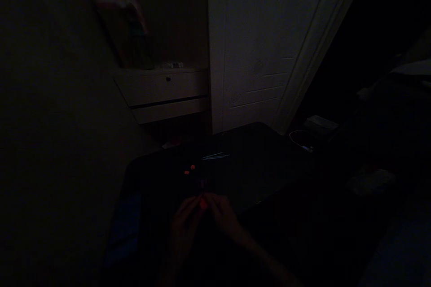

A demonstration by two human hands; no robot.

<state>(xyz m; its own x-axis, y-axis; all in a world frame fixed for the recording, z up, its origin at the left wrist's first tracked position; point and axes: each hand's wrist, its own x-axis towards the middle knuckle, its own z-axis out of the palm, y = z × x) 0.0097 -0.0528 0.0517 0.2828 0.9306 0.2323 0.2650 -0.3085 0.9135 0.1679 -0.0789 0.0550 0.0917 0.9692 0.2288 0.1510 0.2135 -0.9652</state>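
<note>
Red piece (203, 204), one, small, shape not told in the dark: pinched between the closed fingertips of the left hand (182, 216) and the right hand (222, 215), above the near part of a dark surface (259, 161). Step in hand, as judged: close two-handed fingering of this piece; for the next move, a steady pinch and small fingertip adjustments seem called for, sight being poor. Just beyond the fingertips, a faint purplish item (202, 183), not identified. Farther toward the far edge, two small orange-red pieces (192, 167), set near each other on the far-left corner's side; to their right, thin pale sticks (214, 157), laid loosely together. Along the left edge, a bluish patch (124, 224), nature not determined. Past the far edge, a drawer front (155, 89) and a pale panel (252, 45). Brands, labels, writing: none legible.
</note>
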